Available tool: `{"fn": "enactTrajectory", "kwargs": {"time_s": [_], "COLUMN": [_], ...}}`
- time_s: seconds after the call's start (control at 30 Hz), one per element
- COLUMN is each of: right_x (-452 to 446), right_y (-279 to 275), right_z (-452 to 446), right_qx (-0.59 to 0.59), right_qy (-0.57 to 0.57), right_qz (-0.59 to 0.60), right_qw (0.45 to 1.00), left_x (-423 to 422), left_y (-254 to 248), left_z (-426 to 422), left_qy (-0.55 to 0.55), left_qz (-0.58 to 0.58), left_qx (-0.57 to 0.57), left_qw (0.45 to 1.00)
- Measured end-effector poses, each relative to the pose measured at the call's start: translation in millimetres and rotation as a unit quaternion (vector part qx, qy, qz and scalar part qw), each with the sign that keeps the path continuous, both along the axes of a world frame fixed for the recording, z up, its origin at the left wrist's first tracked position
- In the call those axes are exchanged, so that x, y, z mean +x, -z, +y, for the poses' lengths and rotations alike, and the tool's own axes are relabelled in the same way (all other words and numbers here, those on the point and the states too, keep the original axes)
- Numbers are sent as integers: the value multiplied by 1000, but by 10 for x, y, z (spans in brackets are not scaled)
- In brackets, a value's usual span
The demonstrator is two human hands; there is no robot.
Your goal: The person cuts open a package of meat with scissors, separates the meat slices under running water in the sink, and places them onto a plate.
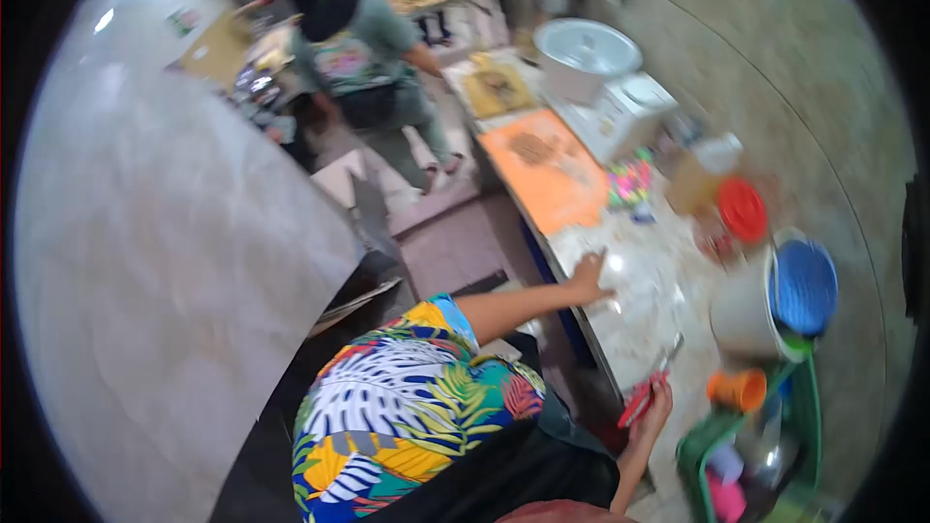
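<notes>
1. Right hand (pixel 658 405) — grip closed on red-handled tool (pixel 639 401), at frame's 4 o'clock, metal end toward 1 o'clock.
2. Left hand (pixel 587 280) — grip open at the counter (pixel 639 305), 11 o'clock from tool.
3. Orange board (pixel 557 199) 11 o'clock from left hand; green basket (pixel 812 416) 4 o'clock from tool.

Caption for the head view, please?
Left hand at a pale counter, red-handled tool in the right hand, green basket and orange board nearby.
</notes>
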State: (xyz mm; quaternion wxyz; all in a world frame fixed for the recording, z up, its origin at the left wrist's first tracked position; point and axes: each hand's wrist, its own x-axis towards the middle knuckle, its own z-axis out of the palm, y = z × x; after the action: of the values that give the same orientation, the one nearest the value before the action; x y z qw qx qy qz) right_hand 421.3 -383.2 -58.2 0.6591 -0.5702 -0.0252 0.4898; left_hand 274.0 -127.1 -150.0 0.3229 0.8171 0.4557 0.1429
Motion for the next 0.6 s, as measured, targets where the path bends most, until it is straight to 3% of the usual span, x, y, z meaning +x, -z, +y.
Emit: {"fn": "enactTrajectory", "kwargs": {"time_s": [0.13,0.37,0.5,0.6], "right_x": [-79,-576,-915,-1040], "right_y": [76,166,204,538], "right_z": [561,2048,3028,3715], "right_qx": [51,-28,-75,-39], "right_qy": [-45,-104,-184,-136], "right_qz": [47,-105,-144,-160], "right_qw": [997,989,969,977], "left_x": [-700,-1805,-2222,-2415], "left_y": [-239,-379,-403,-465], "left_z": [-1,290,606,872], "left_qy": [-57,-182,-151,-159], "left_qz": [-9,-59,-44,-70], "left_qx": [-73,-144,-112,-139], "left_qw": [996,971,981,975]}}
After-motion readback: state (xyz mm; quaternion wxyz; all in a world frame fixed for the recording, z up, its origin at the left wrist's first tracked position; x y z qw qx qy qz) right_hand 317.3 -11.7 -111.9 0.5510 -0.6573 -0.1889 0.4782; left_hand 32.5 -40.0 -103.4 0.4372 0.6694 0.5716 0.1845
